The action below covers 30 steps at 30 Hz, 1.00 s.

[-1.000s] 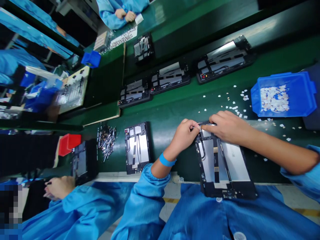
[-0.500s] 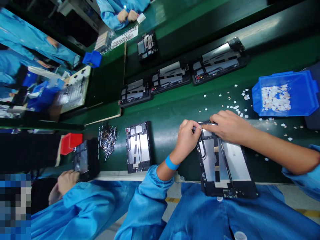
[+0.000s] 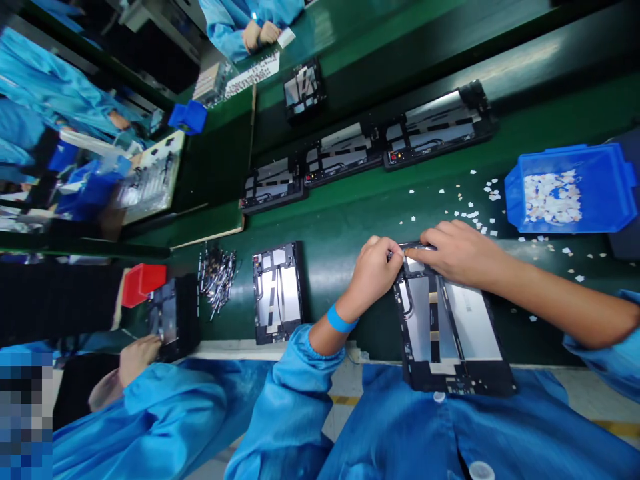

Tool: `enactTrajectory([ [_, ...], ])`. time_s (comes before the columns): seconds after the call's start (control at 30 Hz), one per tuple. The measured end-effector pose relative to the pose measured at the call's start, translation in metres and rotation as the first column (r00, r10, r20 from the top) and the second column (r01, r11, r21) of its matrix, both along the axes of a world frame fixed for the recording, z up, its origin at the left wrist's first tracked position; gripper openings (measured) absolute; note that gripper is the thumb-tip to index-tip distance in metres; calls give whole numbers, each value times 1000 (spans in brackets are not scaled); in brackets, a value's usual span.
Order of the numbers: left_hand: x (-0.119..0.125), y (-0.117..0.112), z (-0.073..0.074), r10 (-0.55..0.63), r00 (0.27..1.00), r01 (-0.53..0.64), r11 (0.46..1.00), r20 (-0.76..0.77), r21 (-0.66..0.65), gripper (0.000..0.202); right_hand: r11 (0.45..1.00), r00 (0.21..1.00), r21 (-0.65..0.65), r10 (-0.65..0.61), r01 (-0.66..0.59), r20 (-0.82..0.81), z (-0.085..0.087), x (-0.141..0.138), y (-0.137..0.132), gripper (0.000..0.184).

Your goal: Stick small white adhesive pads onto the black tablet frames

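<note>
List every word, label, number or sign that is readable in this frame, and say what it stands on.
No text here can be read as words.
White sheet, far end: printed lines, too blurred to read.
Open tablet, nearest: faint marks on its silver part, too small to read.
Board, left side: dark print, blurred.

Looks down on an opened tablet (image 3: 450, 327) at the near edge of the green bench (image 3: 340, 233). Finds both hands at its far end: left hand (image 3: 375, 270) curled at the corner, right hand (image 3: 457, 253) laid flat over the edge, fingertips touching (pinch too small to make out). Shows white scraps (image 3: 470, 215) strewn just beyond, near a blue bin (image 3: 514, 193), and a second opened tablet (image 3: 277, 293) to the left, well apart.
</note>
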<state>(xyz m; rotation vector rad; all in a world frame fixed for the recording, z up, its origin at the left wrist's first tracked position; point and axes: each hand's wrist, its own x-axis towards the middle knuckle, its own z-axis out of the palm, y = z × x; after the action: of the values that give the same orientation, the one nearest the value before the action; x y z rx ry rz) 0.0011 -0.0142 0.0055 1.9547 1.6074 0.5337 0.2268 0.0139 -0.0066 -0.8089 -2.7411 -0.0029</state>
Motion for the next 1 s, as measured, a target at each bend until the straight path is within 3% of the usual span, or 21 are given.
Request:
enactTrajectory([
  [0.4,4,-11,-9,117,987,-120,993,109,14,13,1000,999,13,4,-3,-37,-1,1,-3,34],
  [0.67,5,-10,-7,113,991,-115,993,79,25,14,999,999,49,-15,13,36,8,-3,-7,34],
  [1.0,7,-9,-13,147,982,-151,988,119,24,16,999,1000,51,-15,14,20,7,-3,-6,35],
])
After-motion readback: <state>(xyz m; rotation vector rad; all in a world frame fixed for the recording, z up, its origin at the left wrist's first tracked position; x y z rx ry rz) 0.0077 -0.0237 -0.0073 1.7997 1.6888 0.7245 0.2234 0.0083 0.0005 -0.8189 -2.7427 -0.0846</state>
